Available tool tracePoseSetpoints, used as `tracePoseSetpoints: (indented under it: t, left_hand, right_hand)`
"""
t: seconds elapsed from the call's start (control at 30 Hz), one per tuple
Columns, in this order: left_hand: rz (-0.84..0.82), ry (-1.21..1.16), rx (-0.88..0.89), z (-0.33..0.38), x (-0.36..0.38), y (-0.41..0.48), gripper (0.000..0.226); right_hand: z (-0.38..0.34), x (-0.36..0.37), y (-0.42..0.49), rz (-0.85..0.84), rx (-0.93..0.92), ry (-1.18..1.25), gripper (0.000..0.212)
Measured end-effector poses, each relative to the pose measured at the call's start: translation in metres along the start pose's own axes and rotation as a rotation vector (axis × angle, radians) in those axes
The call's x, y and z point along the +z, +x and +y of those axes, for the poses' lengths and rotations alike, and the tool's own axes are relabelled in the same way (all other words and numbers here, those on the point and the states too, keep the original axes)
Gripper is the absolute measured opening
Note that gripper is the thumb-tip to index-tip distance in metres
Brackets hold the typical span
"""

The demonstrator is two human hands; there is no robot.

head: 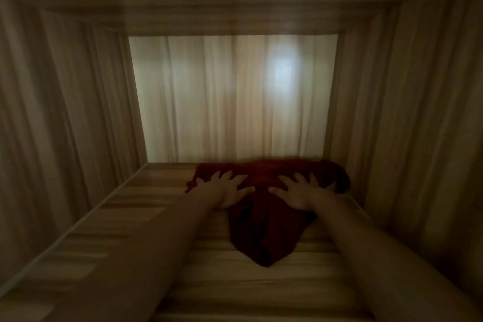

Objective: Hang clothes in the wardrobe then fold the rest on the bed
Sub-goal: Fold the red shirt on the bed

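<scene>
In the lower middle of the frame, on a wood-grain wardrobe shelf [125,219], lies a dark red garment [266,232], crumpled and near the pale back panel [230,99]. The left hand [226,189] and right hand [300,191] press on it, fingers spread flat. It looks soft, light and limp, best gathered by its edges. No labels or writing can be read.

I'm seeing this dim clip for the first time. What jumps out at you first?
A dark red garment lies crumpled on the wood-grain shelf, toward its back right. The left hand and right hand press flat on it with fingers spread. Behind, the pale back panel carries a bright glare spot right of centre.
</scene>
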State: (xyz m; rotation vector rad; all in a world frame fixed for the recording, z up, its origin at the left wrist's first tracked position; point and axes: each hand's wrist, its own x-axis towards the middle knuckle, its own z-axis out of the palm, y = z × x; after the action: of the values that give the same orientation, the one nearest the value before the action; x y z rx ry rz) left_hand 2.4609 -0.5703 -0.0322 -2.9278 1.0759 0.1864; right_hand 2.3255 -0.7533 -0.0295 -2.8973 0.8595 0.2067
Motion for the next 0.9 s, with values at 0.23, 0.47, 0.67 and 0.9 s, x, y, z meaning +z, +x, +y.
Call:
tracePoseSetpoints:
  t: [0.23,0.47,0.67,0.9]
  left_hand:
    - [0.071,0.087,-0.011,0.009,-0.002,-0.015,0.072]
    - [0.347,-0.132,0.177,-0.003,-0.003,-0.095,0.054]
    - [0.283,-0.278,0.229,-0.009,-0.02,-0.193,0.036]
    - [0.166,-0.301,0.264,-0.024,-0.012,-0.3,0.026]
  right_hand:
    - [-0.001,-0.001,-0.007,0.035,-0.003,0.062,0.089]
    - [0.0,0.002,-0.08,0.25,-0.278,0.363,0.066]
    - [-0.003,-0.014,-0.176,0.194,-0.365,0.342,0.037]
    - [-0.001,-0.013,-0.289,0.174,-0.436,0.323,0.03]
